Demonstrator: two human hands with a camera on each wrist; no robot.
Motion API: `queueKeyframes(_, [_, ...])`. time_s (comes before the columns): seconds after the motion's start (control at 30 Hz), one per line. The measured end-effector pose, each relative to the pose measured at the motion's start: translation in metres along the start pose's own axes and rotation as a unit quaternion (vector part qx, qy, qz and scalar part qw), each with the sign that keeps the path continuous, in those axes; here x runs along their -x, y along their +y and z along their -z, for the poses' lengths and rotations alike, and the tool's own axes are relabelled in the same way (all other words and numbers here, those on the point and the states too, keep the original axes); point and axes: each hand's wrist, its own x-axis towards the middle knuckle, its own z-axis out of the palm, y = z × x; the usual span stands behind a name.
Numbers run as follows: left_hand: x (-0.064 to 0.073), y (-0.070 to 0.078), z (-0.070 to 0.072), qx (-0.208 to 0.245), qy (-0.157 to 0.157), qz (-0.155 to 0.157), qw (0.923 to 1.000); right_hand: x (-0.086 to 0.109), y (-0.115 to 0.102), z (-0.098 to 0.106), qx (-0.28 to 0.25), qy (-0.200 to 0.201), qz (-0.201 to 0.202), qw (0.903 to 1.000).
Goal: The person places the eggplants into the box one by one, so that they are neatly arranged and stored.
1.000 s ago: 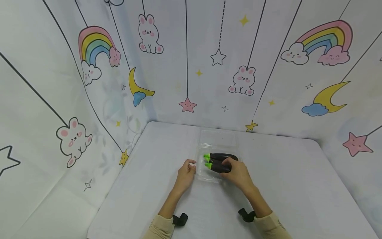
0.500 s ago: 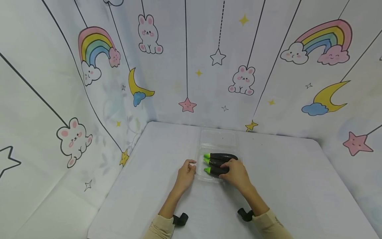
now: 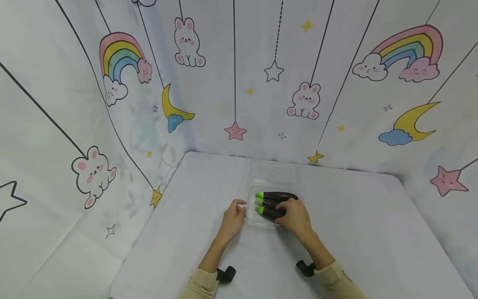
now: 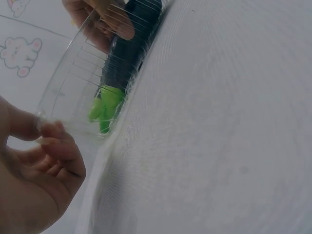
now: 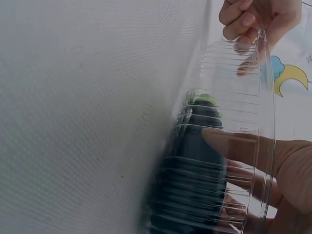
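Observation:
Three dark eggplants with bright green stems lie side by side in a clear plastic clamshell box [image 3: 251, 220]: a far eggplant [image 3: 280, 195], a middle eggplant [image 3: 268, 203] and a near eggplant [image 3: 271, 213]. My right hand [image 3: 297, 219] reaches into the box from the right and holds the near eggplant between thumb and fingers. In the right wrist view, its thumb [image 5: 239, 146] shows through the ribbed wall, against the dark eggplant body [image 5: 187, 170]. At the box's left side, my left hand [image 3: 232, 222] pinches the rim, as the left wrist view shows at the box corner [image 4: 46, 114].
The box's transparent lid [image 3: 274, 171] lies folded back toward the rear of the white table [image 3: 358, 220]. Behind the table hangs a curtain [image 3: 213, 83] printed with rabbits, rainbows and stars. Black wrist mounts [image 3: 226, 274] sit at both sleeves.
The near eggplant has shifted toward the front of the box, away from the middle one, then its stem end has swung slightly back. My right hand moved with it; my left hand stayed put.

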Motion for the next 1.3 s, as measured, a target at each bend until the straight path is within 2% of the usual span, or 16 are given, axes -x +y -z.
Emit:
queueKeyframes(0.23, [0.002,0.002,-0.001,-0.002,0.008,-0.005,1.0000,0.001,0.001,0.002,-0.011,-0.007,-0.008,0.9999])
queueKeyframes(0.37, [0.001,0.003,-0.001,-0.001,0.008,-0.003,1.0000,0.001,0.003,0.007,-0.034,-0.003,-0.004,0.9994])
queueKeyframes(0.63, [0.001,0.002,-0.002,0.006,0.007,-0.001,1.0000,0.002,0.013,0.017,-0.064,0.055,0.021,0.9962])
queueKeyframes(0.97, [0.000,-0.002,-0.001,0.045,0.006,0.020,0.9988,-0.002,0.029,0.032,-0.070,0.088,-0.005,0.9937])
queueKeyframes(1.1, [-0.004,-0.004,0.001,0.036,0.004,0.031,0.9989,-0.004,0.038,0.037,-0.081,0.086,-0.028,0.9926])
queueKeyframes(1.3, [-0.013,-0.006,0.012,0.023,0.021,0.040,0.9987,-0.011,0.056,0.040,-0.092,0.088,-0.049,0.9906])
